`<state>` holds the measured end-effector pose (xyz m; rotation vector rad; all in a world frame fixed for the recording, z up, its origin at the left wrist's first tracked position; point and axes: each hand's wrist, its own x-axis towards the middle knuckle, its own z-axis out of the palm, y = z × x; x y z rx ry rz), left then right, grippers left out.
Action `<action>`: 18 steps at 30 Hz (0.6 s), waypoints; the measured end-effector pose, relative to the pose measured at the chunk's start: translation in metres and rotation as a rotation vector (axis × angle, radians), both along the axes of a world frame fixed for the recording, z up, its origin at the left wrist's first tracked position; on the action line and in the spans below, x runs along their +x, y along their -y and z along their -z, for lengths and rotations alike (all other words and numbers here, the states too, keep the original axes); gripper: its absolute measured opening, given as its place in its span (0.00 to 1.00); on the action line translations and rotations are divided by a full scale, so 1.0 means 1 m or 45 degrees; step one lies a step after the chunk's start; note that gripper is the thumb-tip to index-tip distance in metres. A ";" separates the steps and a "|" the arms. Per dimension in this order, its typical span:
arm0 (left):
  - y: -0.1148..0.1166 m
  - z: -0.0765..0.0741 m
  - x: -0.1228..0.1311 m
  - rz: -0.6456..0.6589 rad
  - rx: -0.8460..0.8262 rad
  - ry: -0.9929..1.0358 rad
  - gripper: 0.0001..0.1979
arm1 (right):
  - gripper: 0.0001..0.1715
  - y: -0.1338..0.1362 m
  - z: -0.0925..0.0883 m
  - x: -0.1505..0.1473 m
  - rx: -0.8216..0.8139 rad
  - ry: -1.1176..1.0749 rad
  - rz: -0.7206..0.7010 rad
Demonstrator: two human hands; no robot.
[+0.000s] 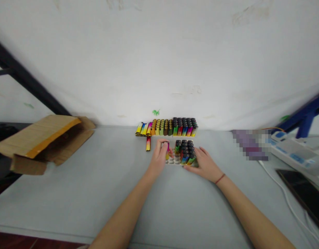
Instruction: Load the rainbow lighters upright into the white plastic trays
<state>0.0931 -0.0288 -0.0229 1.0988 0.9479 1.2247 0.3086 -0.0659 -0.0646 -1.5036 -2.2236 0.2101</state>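
My left hand [159, 154] pinches a pink-and-yellow lighter [167, 151] upright at the left end of a pale tray with round holes [171, 161]. Several black-topped lighters [185, 149] in mixed colours stand in the tray's right part. Around that right end my right hand [204, 162] is closed, thumb along the front edge and fingers at the far side; the lighters partly hide its grip. A red-and-yellow lighter [148, 144] lies flat just left of my left hand.
Along the wall stand a block of black-topped lighters [185, 126] and a block of yellow-to-dark ones [161, 127], with a flat pile [143, 129] beside them. An open cardboard box [45, 138] lies left. A power strip [294, 152], white cable [281, 186] and phone [301, 193] lie right.
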 end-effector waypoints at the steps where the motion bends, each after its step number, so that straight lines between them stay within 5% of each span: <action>1: 0.004 0.000 0.001 0.010 0.105 -0.089 0.11 | 0.46 0.000 -0.001 0.000 -0.003 -0.001 0.001; 7: 0.006 0.003 0.004 0.045 0.606 -0.478 0.12 | 0.45 0.001 -0.002 -0.002 -0.009 -0.017 0.003; 18: 0.001 0.006 -0.004 0.090 0.739 -0.691 0.10 | 0.45 0.001 -0.001 -0.002 0.017 -0.028 -0.005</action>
